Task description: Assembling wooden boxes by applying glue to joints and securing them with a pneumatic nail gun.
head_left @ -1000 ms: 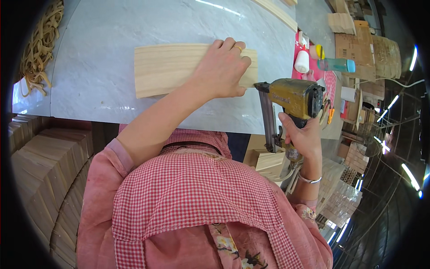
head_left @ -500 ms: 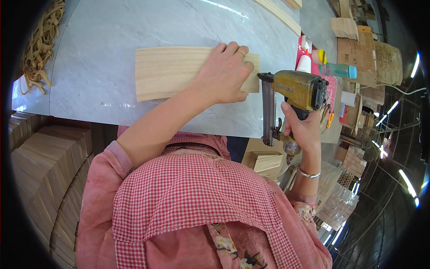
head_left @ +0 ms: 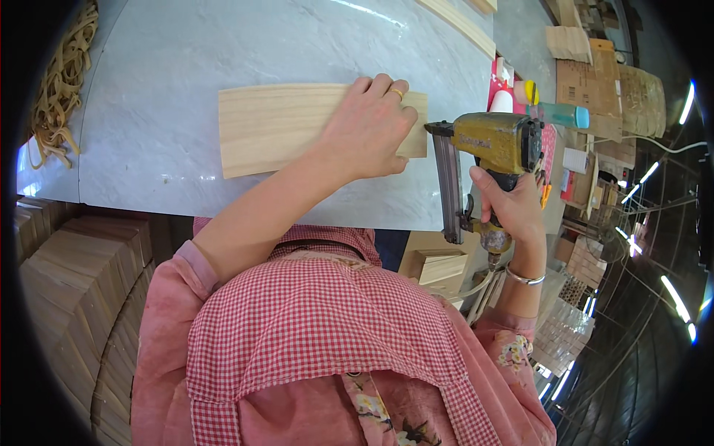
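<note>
At the far left a heap of tan rubber bands lies on the edge of the pale grey table, and stacks of thin wooden boards stand below it. Near the middle of the table lies a light wooden board, flat, long side running left to right. The left hand rests palm-down on the board's right end, fingers spread and pressing it to the table. Just right of that end, the right hand is closed around the handle of a yellow nail gun, whose dark nose meets or nearly meets the board's right edge; contact itself cannot be told. Further right are a teal bottle and cardboard boxes. Judging from this, a clean shot calls for the nose square to the edge, the board kept from sliding, and the left fingers well clear of the nail's line
</note>
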